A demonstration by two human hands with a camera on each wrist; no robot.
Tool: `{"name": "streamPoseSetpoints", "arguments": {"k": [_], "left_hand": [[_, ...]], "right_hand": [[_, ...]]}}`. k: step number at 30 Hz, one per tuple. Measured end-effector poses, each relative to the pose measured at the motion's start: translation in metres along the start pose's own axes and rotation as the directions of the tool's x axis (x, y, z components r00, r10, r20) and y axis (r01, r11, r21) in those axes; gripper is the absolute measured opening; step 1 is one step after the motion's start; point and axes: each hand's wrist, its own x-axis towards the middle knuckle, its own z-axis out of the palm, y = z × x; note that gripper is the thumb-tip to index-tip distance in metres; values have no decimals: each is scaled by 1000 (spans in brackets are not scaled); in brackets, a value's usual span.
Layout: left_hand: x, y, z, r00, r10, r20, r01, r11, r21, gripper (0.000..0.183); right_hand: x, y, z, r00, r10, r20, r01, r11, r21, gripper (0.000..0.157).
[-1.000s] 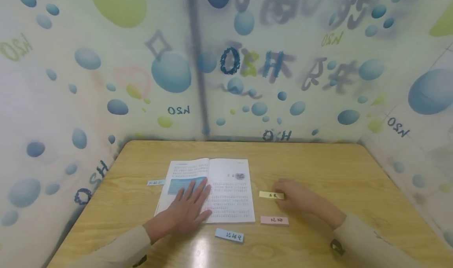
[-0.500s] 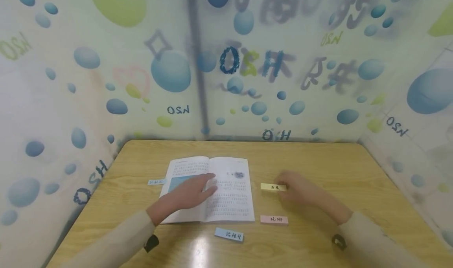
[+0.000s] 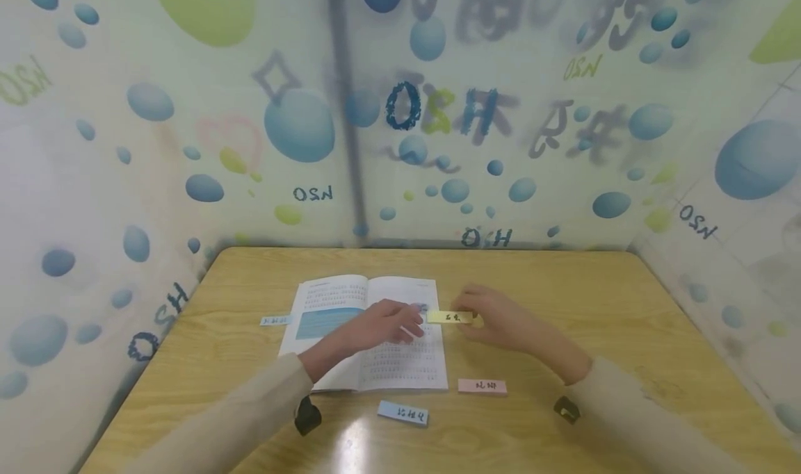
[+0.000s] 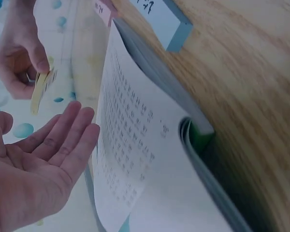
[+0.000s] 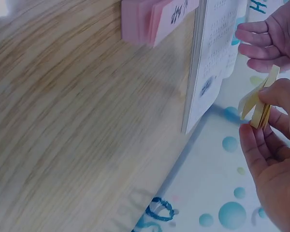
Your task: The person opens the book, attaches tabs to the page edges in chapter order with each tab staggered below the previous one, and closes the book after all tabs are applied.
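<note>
My right hand [image 3: 503,321] pinches a yellow sticky note pad [image 3: 446,317] by one end, raised over the right edge of an open book [image 3: 403,373]. The pad carries handwriting. In the right wrist view its top sheets [image 5: 251,101] splay apart from the rest between thumb and fingers. Over the right page, my left hand [image 3: 384,323] is held with fingers loosely extended toward the pad's free end. The left wrist view shows that palm [image 4: 34,179] turned up with nothing in it, a small gap from the yellow pad [image 4: 40,92].
A pink sticky note pad [image 3: 482,386] lies right of the book's lower corner. Below the book is a blue pad [image 3: 403,413] with writing. A blue note [image 3: 274,320] sticks out at the book's left edge. Patterned walls surround the wooden table [image 3: 551,279].
My left hand has lifted off the left page and moved right. My right hand has raised the yellow pad and brought it left, to the book's edge.
</note>
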Motion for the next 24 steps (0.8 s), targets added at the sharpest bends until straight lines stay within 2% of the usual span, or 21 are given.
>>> {"name": "streamPoseSetpoints", "arguments": {"k": [4,10,15,21,24], "left_hand": [[1,0,6,1000,-22,20,23,997,-76,59],[-2,-4,13,999,-19,44,24,990,-137,49],[-4,-7,12,998,-34,45,40,989,-145,40],[-6,-7,12,998,-40,51,47,987,-153,39],[-7,-7,13,998,-40,48,47,986,-159,39]], "right_hand": [[7,-6,5,1000,-10,8,10,999,37,22],[15,-15,14,999,-27,43,24,998,66,23],[16,-18,22,999,-30,41,26,996,89,22],[14,-20,26,999,19,44,-24,994,109,22],[14,-20,27,999,10,41,-15,991,131,22]]}}
